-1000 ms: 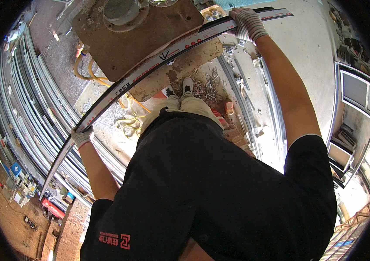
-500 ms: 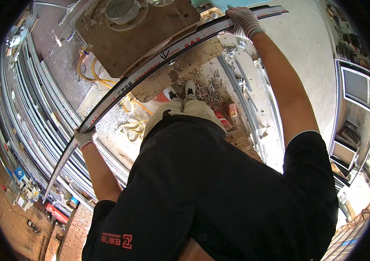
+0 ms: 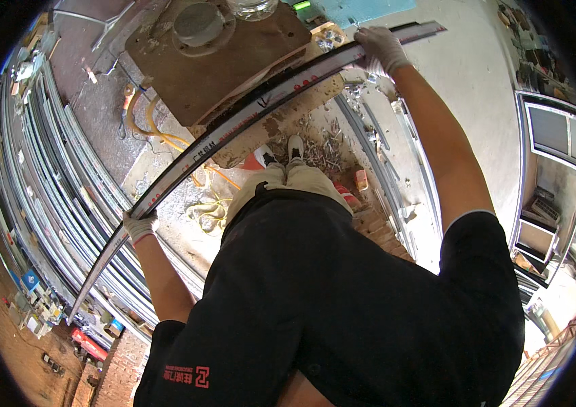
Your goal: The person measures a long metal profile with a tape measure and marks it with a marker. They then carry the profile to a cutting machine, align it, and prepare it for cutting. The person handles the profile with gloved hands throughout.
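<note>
A long dark metal profile (image 3: 233,122) with a printed film strip runs across in front of me, from lower left to upper right. The fisheye rim makes it look bowed. My left hand (image 3: 140,224), in a pale work glove, is closed around it toward its left end. Near the other end my right hand (image 3: 381,51), in a striped glove, grips it with the fingers wrapped over. The middle of the profile passes over the front edge of a brown machine table (image 3: 247,61) with a round metal part (image 3: 199,24) on top.
Many long profiles (image 3: 64,176) lie stacked at the left. Yellow hoses (image 3: 159,129) hang beside the machine, and metal offcuts (image 3: 325,146) litter the floor by my shoes. More lengths (image 3: 376,156) lie right of my feet. Framed windows (image 3: 552,149) stand at far right.
The profile has tilted, so its printed face shows narrower than before. Both hands have kept their grip and shifted slightly. The machine sits a little higher in view.
</note>
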{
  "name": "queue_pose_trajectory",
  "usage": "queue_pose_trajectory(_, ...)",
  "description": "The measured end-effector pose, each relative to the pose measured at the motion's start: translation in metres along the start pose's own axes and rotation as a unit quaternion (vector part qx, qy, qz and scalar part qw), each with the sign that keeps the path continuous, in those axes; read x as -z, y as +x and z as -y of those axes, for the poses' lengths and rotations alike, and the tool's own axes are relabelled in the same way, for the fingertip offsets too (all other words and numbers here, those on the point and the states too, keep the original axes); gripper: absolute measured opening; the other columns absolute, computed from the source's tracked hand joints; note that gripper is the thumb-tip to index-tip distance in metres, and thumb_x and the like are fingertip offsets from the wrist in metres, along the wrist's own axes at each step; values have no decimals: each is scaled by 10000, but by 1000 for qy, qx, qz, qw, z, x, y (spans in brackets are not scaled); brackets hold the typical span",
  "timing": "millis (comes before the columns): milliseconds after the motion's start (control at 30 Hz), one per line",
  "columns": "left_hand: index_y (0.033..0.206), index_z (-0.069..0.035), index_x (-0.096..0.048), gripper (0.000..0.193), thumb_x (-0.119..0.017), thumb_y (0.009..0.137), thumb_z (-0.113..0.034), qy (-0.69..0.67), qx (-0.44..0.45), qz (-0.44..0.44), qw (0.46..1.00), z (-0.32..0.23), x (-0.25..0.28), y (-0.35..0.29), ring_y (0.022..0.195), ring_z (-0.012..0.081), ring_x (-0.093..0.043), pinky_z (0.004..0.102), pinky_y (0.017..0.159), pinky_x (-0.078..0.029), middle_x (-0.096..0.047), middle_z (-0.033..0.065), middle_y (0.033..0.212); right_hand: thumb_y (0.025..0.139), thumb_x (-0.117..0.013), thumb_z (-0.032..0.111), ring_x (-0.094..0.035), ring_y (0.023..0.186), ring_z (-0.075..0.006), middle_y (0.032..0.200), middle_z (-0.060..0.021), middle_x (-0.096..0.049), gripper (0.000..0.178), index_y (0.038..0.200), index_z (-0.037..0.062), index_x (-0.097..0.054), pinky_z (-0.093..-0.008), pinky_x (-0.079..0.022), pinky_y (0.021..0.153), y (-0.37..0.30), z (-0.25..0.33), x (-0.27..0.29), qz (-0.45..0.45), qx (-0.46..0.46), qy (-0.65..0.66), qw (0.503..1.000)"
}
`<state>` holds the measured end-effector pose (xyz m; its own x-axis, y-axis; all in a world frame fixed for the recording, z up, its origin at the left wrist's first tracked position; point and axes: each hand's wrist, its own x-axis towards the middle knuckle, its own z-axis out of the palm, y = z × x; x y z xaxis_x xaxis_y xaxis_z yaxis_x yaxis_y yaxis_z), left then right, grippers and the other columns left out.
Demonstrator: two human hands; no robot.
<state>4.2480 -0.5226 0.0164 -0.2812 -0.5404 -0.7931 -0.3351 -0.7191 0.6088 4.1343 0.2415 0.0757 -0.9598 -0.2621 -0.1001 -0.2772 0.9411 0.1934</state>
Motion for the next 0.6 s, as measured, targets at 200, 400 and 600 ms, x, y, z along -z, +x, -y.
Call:
queue_pose_trajectory(200,733,-113,-592,184,-593,793,-287,46,17,43,998,33,30,-33,715,294,-593,554,751,-522,-594,70,680,579,-839,365,-626,915,-334,891,-129,-625,459,862,63,-639,-438,-501,853,-60,-4,-16,13,-4,54,998)
queue_pose_trajectory(400,858,-102,-706,208,-681,743,-274,-22,0,86,996,55,52,-71,789,280,-681,459,791,-557,-739,67,885,547,-814,323,-617,950,-347,924,-137,-637,465,912,80,-659,-451,-492,881,-127,-18,-38,-10,-57,55,997)
queue_pose_trajectory(600,862,-91,-710,198,-666,841,-283,-55,-4,266,962,59,40,-137,803,251,-685,390,821,-544,-746,63,896,543,-780,201,-591,1016,-360,976,-150,-615,520,997,69,-562,-467,-433,1032,-162,-52,-79,-125,-66,107,984)
